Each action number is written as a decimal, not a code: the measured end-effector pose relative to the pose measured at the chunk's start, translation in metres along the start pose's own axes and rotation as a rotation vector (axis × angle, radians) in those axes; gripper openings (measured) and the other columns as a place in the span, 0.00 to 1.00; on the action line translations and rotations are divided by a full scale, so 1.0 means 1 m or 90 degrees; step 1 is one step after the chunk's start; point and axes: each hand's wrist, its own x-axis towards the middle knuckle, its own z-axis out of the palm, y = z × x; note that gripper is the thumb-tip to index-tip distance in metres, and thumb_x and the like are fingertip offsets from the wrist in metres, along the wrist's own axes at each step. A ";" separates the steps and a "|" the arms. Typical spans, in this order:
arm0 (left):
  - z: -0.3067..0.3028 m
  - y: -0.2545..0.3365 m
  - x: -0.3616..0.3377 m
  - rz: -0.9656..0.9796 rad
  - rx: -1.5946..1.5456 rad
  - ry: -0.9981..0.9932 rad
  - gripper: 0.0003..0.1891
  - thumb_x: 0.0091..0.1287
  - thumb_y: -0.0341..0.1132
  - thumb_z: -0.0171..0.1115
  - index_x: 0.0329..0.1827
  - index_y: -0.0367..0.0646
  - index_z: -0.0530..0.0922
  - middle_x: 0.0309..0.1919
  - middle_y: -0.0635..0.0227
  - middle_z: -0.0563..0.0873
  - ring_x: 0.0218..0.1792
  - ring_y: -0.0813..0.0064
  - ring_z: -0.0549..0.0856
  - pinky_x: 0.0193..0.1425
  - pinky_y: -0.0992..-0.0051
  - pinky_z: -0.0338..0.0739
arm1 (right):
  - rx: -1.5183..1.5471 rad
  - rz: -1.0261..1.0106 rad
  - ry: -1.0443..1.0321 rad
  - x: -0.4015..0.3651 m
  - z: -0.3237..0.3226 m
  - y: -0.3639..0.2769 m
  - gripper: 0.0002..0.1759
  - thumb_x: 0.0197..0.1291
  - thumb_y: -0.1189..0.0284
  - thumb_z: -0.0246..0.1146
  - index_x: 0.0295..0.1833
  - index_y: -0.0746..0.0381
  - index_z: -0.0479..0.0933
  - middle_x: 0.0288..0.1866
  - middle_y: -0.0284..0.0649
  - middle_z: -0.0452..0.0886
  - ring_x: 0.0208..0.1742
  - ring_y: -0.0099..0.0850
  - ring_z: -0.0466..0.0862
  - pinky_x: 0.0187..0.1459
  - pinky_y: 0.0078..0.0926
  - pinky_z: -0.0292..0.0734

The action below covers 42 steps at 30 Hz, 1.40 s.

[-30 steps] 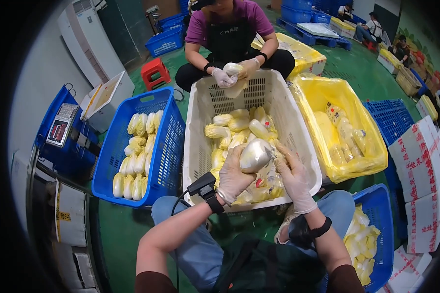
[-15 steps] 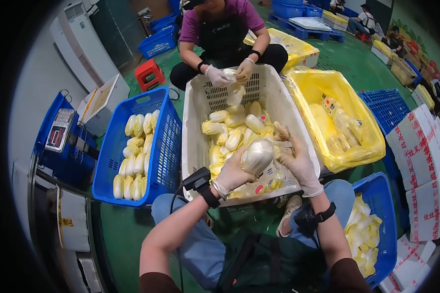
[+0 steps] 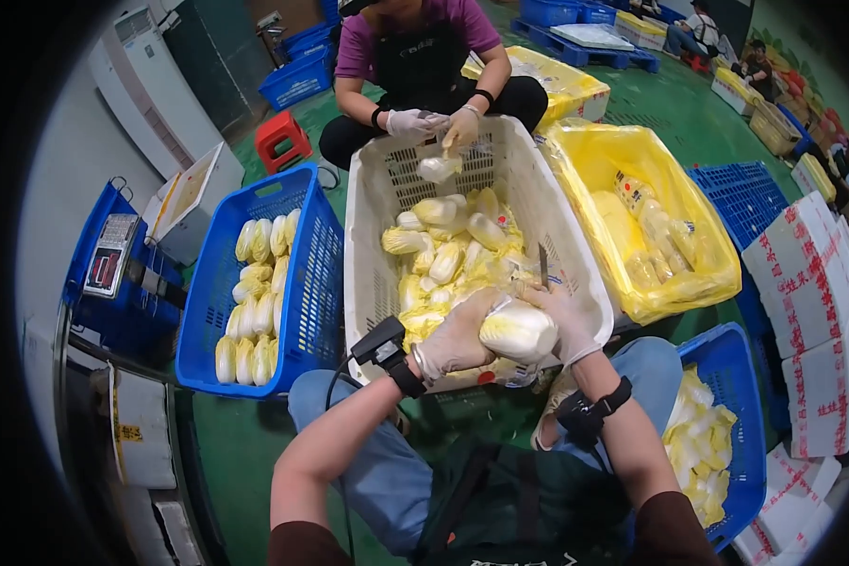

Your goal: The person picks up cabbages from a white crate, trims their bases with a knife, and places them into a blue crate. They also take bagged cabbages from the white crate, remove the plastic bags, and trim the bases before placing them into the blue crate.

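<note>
My left hand, in a thin pale glove, is wrapped round a small napa cabbage from its left side. The cabbage lies tilted over the near end of a white crate, its white base pointing right and toward me. My right hand, also gloved, is closed at the cabbage's right side. A narrow dark blade, apparently a knife, stands up from that hand; its handle is hidden in the fingers. Beneath my hands, loose cabbages and yellow leaves fill the crate.
Across the crate sits a co-worker, whose gloved hands hold a pale piece. A blue crate with rows of cabbages stands left. On the right are a yellow-lined box and a blue basket of leaves. A scale stands far left.
The cabbage has turned from base-up to lying more on its side, and shifted slightly right and nearer me. The blade now shows upright. The co-worker's hands have moved a little.
</note>
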 end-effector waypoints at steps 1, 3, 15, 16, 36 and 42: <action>0.000 0.005 -0.001 -0.088 -0.080 0.024 0.36 0.36 0.26 0.74 0.56 0.40 0.73 0.48 0.61 0.80 0.51 0.64 0.80 0.60 0.70 0.73 | 0.156 0.057 0.013 -0.002 0.003 0.002 0.12 0.61 0.70 0.64 0.45 0.66 0.77 0.37 0.39 0.82 0.36 0.27 0.82 0.40 0.24 0.79; 0.003 0.002 -0.001 -0.169 -0.227 0.053 0.46 0.33 0.24 0.75 0.64 0.39 0.68 0.51 0.65 0.78 0.54 0.68 0.77 0.63 0.71 0.71 | 0.308 0.117 0.021 -0.004 0.003 0.005 0.11 0.62 0.69 0.63 0.46 0.65 0.76 0.37 0.39 0.82 0.36 0.29 0.83 0.41 0.23 0.80; 0.009 -0.001 -0.002 -0.190 -0.474 0.180 0.45 0.42 0.27 0.77 0.65 0.43 0.61 0.56 0.65 0.73 0.55 0.72 0.76 0.59 0.71 0.75 | -0.010 -0.211 0.032 -0.004 0.010 0.011 0.25 0.62 0.51 0.64 0.48 0.63 0.79 0.26 0.29 0.77 0.25 0.18 0.72 0.26 0.18 0.65; 0.007 0.007 -0.001 -0.206 -0.558 0.159 0.45 0.45 0.29 0.78 0.66 0.44 0.60 0.56 0.64 0.74 0.56 0.73 0.76 0.58 0.71 0.76 | 0.120 -0.113 0.079 -0.003 0.012 0.012 0.24 0.61 0.54 0.66 0.50 0.65 0.79 0.31 0.31 0.81 0.29 0.19 0.76 0.31 0.19 0.71; -0.010 0.003 0.003 -0.126 -0.691 0.260 0.29 0.53 0.30 0.66 0.61 0.36 0.69 0.52 0.62 0.81 0.53 0.70 0.81 0.61 0.70 0.74 | 0.416 0.007 0.147 -0.001 -0.031 -0.022 0.15 0.65 0.58 0.62 0.47 0.58 0.74 0.41 0.36 0.81 0.41 0.32 0.84 0.43 0.36 0.82; -0.061 -0.033 -0.005 -0.248 -1.068 0.403 0.34 0.57 0.40 0.63 0.66 0.37 0.65 0.60 0.54 0.73 0.62 0.58 0.74 0.69 0.55 0.68 | 0.449 -0.166 0.281 0.002 -0.082 -0.056 0.16 0.62 0.55 0.64 0.47 0.54 0.76 0.39 0.35 0.81 0.37 0.26 0.79 0.32 0.27 0.73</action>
